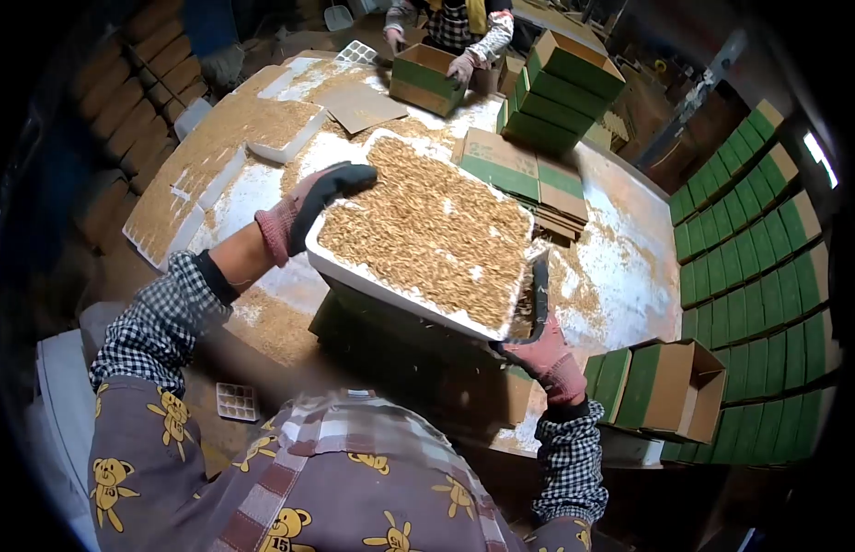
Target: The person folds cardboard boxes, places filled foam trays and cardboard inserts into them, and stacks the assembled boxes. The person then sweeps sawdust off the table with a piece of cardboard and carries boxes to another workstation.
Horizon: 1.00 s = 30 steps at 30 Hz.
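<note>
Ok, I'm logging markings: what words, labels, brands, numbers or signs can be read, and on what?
"15": yellow cartoon bear on the person's greyish-purple fabric top.
Too small to read: marks on other bears.
Too blurred: print on flattened brown-and-green cardboard box.

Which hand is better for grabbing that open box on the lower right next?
Probably the right hand: it grips the white tray at its right end, nearer the open cardboard box. The left hand grips the tray's left edge, farther away.
</note>
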Available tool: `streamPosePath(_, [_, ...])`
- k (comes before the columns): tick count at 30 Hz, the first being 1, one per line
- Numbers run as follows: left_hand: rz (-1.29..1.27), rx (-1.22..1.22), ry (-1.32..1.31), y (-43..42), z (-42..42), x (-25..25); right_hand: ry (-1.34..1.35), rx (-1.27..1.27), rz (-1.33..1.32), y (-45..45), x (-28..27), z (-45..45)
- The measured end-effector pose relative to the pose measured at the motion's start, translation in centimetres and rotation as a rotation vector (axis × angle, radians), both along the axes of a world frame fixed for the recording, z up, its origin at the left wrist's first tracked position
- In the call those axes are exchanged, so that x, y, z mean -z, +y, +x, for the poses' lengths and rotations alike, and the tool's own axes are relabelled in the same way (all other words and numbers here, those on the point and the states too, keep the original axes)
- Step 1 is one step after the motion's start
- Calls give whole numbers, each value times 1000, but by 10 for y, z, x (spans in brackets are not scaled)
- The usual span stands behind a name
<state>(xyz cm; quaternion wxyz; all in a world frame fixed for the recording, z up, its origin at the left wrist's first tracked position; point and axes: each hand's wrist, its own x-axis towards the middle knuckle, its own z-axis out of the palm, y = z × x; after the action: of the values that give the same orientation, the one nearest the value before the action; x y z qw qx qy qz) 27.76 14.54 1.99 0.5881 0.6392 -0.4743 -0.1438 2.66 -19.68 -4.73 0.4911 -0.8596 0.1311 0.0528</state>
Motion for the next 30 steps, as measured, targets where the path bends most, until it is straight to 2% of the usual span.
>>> streamPosePath(2, [137, -12, -122, -12, -5, -25, -80, -143, -10, 2, -16, 2])
streamPosePath(4, [383, -143, 303, -33, -17, -45, -241, -206, -109, 15, -29, 4])
streamPosePath(5, [668, -195, 439, -36, -10, -49, -355, -257, -83, 17, -32, 8])
streamPosePath(6, [853, -224, 414, -43, -10, -55, -274, -283, -3, 8, -35, 9])
streamPosePath(8, [918, -176, 267, -53, -6, -41, -255, -351, 406, -26, -55, 18])
streamPosePath(9, [970, -212, 90, -58, -8, -29, -191, -287, 842, -53, -43, 28])
streamPosePath(10, [1018, -252, -80, -60, -12, -13, -266, -20, 832, -63, -40, 47])
streamPosePath(11, [1090, -277, -130, -57, -11, -5, -193, 114, 764, -80, -26, 76])
streamPosePath(12, [1162, -301, -189, -58, -11, 2, -127, 247, 695, -99, 5, 111])
streamPosePath(14, [1220, -331, -490, -54, -29, -8, 99, 324, 739, -125, 92, 190])
streamPosePath(15, [1132, -428, -527, -62, -43, -18, 165, 316, 511, -136, 158, 239])
streamPosePath(17, [934, -594, -581, -69, -69, -30, 317, 471, 112, -120, 193, 293])
streamPosePath(18, [733, -673, -578, -57, -71, -22, 429, 645, -65, -96, 188, 296])
streamPosePath(19, [602, -773, -594, -54, -72, -21, 411, 583, -178, -85, 189, 296])
streamPosePath(20, [465, -867, -603, -53, -69, -22, 316, 555, -47, -85, 206, 296])
streamPosePath(21, [581, -872, -602, -52, -70, -27, 307, 512, -27, -93, 211, 297])
streamPosePath(22, [479, -885, -153, -36, -69, 5, 312, 470, -24, -105, 198, 286])
streamPosePath(23, [535, -828, 1, -11, -64, 32, 321, 500, -76, -117, 188, 272])
streamPosePath(24, [584, -761, 139, 5, -60, 47, 401, 418, -110, -134, 165, 255])
streamPosePath(25, [534, -797, 142, -9, -64, 36, 373, 333, -126, -162, 185, 238])
streamPosePath(26, [533, -774, 163, -16, -64, 30, 421, 372, -99, -196, 223, 225])
streamPosePath(27, [480, -774, 194, -21, -66, 26, 346, 566, -466, -209, 226, 202])
streamPosePath(28, [425, -777, 222, -23, -66, 26, 314, 575, -539, -214, 188, 170])
streamPosePath(29, [388, -742, 229, -16, -60, 37, 295, 582, -327, -239, 188, 147])
streamPosePath(30, [406, -751, 228, -25, -65, 24, 294, 673, -101, -248, 183, 129])
